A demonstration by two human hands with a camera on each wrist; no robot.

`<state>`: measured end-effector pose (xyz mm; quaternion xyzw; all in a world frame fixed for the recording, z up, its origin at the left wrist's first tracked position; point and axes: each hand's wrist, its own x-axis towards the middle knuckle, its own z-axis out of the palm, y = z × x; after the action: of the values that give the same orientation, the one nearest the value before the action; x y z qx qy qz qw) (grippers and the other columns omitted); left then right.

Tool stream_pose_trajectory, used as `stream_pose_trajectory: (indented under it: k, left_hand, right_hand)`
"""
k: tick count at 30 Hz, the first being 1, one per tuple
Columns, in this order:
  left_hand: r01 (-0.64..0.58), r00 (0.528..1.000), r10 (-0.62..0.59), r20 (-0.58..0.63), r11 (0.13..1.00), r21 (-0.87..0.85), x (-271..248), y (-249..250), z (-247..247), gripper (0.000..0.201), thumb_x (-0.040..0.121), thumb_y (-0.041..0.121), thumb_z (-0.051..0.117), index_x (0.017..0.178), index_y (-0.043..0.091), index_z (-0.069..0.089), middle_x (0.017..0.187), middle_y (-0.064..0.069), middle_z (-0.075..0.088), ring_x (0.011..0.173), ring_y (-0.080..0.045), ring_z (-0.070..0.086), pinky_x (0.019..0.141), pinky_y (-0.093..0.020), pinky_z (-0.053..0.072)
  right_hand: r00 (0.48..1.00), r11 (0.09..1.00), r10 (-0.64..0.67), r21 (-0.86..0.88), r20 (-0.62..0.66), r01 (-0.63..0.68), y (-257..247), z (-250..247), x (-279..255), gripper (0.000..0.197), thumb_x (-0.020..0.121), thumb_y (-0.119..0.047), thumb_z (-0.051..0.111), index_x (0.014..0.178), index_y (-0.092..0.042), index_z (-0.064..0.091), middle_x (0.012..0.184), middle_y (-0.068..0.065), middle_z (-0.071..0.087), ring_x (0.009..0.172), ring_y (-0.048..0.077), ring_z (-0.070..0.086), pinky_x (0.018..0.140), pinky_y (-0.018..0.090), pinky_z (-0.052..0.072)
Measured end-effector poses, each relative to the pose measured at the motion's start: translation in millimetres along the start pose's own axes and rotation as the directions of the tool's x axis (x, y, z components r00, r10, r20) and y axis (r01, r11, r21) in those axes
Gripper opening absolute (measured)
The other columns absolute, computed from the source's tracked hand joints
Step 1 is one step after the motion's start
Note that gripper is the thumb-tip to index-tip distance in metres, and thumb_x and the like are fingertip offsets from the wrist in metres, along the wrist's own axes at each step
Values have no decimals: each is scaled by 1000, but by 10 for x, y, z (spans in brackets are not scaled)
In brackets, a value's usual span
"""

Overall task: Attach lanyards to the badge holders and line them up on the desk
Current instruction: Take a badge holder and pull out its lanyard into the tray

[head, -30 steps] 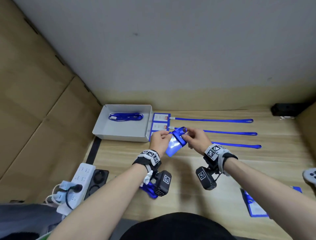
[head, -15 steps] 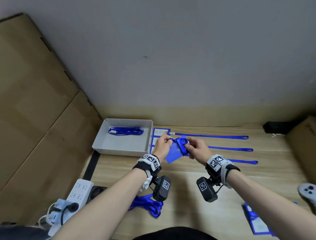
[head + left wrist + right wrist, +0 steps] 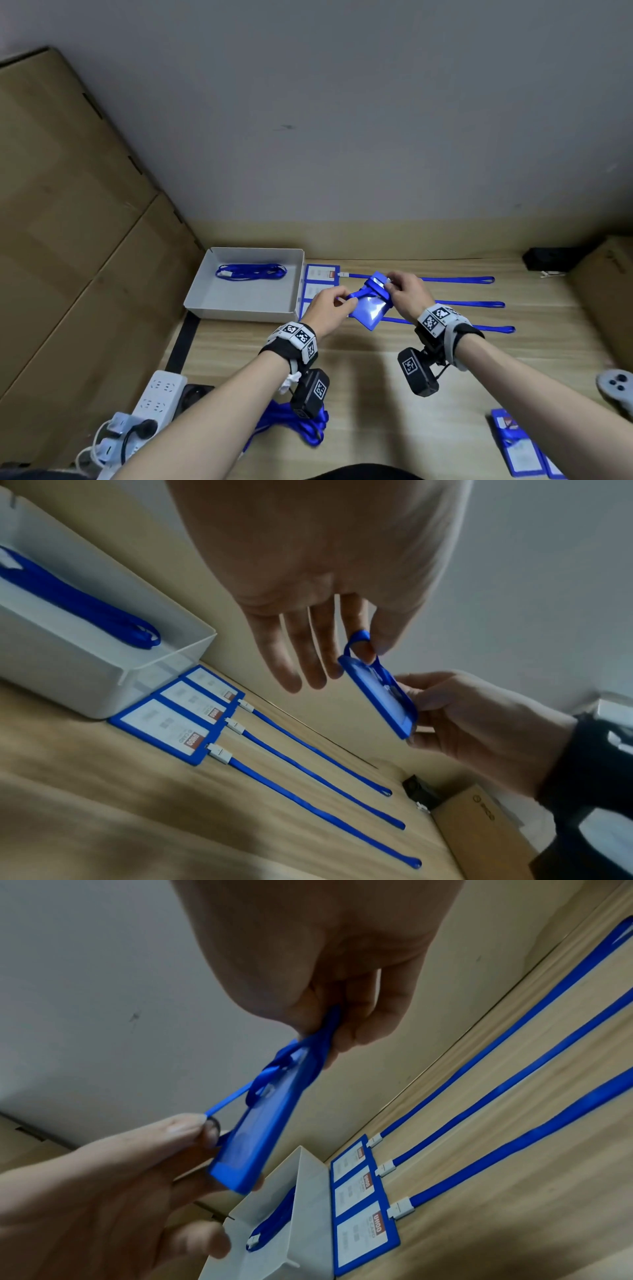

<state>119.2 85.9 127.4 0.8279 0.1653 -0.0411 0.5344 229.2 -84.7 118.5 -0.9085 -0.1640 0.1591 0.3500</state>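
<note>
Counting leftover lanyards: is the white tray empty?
No, one coiled blue lanyard lies inside the white tray.

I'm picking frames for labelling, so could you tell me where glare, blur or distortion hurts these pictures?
Head view: glare whitens the held badge holder, and straight edges bow. Left wrist: near desk is smeared and shadowed. Right wrist: the badge holder looks soft.

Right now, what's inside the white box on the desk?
Inside the white box lies one folded blue lanyard with a white clip at its left end. The box's near wall hides a strip of the floor, so anything there can't be seen.
</note>
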Motion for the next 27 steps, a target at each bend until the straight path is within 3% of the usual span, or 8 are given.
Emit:
stream_pose_trajectory:
  k: [4,8,10,14,19,22,24,27]
  left_hand:
    - [-13,999,10,-46,997,-78,6,-9,-41,19,87,23,65,77,9,60,86,-8,56,71,-14,53,69,-35,49]
    - [-68,989,55,-139,994,-85,43,-38,-109,26,85,22,69,74,2,58,87,-4,55,77,-13,54,74,-34,47]
    - [-32,984,28,-176,999,-19,54,-32,-146,11,87,18,67,88,7,64,98,2,58,83,-11,57,72,-22,45]
    - [81,973,-88,-214,996,-43,98,9,-186,37,92,14,56,129,19,52,124,5,54,104,-14,56,56,-5,41]
    - [35,999,-28,41,980,-197,129,137,-50,10,96,19,58,104,17,64,93,1,69,81,-9,62,68,-20,48]
    - [-25,1000,24,-2,992,-121,175,121,19,6,94,16,60,95,18,65,86,1,69,79,-12,64,71,-28,51]
    - [-7,996,1,-84,997,-76,218,67,15,8,93,14,60,97,16,66,89,0,70,82,-18,64,74,-31,51]
    - [71,997,-69,-28,993,90,244,-114,-53,9,92,18,59,97,16,67,92,-3,69,82,-21,62,82,-38,52]
  right_hand:
    - [999,998,39,-40,-2,-39,-3,-2,30,16,92,-18,49,94,-16,64,81,5,68,83,31,60,73,40,51]
    - [995,994,102,-45,-20,-103,38,-43,75,14,90,-15,46,83,-10,57,80,11,66,82,36,60,63,35,42]
    - [995,995,98,9,4,-98,79,-67,102,14,93,-16,48,87,-13,61,83,8,67,82,32,61,68,35,45]
    - [999,968,-3,250,47,-8,87,-72,104,14,97,-14,50,94,-17,64,86,1,70,79,22,62,76,41,52]
    - [990,875,-96,484,108,32,-89,-74,7,17,99,-7,51,105,-12,66,92,0,72,83,15,65,75,27,49]
    - [970,810,-90,584,226,-61,-161,-70,-43,20,100,-11,49,115,-8,62,91,11,68,69,22,64,61,32,54]
    - [953,853,-47,509,298,-117,-137,-63,-66,24,101,-26,48,121,-13,55,77,12,66,47,22,54,46,27,45]
    - [949,920,33,362,315,-152,15,-7,-60,25,97,-38,55,115,-21,57,61,7,58,44,15,44,43,24,34]
